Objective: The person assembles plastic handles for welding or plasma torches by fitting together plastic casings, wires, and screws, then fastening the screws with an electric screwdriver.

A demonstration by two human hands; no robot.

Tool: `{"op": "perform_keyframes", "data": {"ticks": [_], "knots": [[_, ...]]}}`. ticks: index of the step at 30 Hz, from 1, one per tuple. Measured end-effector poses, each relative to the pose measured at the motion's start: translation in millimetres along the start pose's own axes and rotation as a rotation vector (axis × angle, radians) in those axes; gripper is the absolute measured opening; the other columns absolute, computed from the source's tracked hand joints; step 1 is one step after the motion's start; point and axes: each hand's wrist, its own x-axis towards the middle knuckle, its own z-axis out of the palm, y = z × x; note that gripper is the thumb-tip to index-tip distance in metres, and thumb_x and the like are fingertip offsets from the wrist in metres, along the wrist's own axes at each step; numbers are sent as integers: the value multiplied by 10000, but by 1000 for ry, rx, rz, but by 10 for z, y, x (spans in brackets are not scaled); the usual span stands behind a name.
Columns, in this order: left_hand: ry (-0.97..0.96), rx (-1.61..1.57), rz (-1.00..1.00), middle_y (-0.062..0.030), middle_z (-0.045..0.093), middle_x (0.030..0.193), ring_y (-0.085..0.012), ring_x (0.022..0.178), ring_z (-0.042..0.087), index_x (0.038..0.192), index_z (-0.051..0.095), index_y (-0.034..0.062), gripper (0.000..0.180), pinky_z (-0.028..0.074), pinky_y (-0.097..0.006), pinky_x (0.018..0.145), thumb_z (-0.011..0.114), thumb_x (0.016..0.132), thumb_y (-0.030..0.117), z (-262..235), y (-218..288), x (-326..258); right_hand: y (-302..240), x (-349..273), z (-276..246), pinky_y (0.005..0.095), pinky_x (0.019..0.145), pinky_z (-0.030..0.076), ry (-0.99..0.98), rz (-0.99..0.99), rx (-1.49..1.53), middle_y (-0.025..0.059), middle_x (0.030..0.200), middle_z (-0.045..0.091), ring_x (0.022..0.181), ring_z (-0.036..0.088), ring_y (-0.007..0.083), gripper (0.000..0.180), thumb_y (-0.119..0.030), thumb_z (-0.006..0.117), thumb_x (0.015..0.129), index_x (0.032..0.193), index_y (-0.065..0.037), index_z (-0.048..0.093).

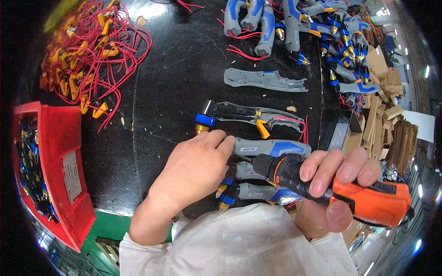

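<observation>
My left hand is closed over the front end of a grey-and-blue torch handle lying on the dark table; its fingers hide that end. In my right hand is an orange-and-black electric screwdriver, its black nose pointing left above the handles. Two more assembled torches, the middle one and the nearest, lie closer to me. Beyond my left hand is an open handle half with a blue-and-brass torch head, a yellow trigger and red wires. Farther off lies a bare grey handle half.
Yellow triggers with red wires form a heap at the far left. A red bin of blue-tipped torch heads stands at left. Several grey-and-blue torches crowd the far right. Cardboard pieces are stacked beyond the table's right edge.
</observation>
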Motion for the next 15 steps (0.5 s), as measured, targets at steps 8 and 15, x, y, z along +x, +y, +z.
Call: {"op": "perform_keyframes", "data": {"ticks": [8, 15], "knots": [[-77, -74, -64, -173, 651, 1176, -378, 983, 684, 1273, 600, 3, 502, 562, -462, 850, 762, 819, 144, -57, -44, -36, 0, -41, 227, 450, 785, 590, -122, -114, -178, 132, 1110, 606, 823, 709, 278, 495, 55, 780, 745, 1125, -103, 505], [-67, -66, -71, -177, 664, 1063, -387, 927, 686, 1263, 605, 2, 475, 562, -476, 815, 750, 843, 168, -27, -75, -49, 18, -60, 322, 462, 805, 573, -56, -79, -142, 120, 1130, 601, 837, 701, 272, 508, 60, 776, 753, 1148, -105, 504]]}}
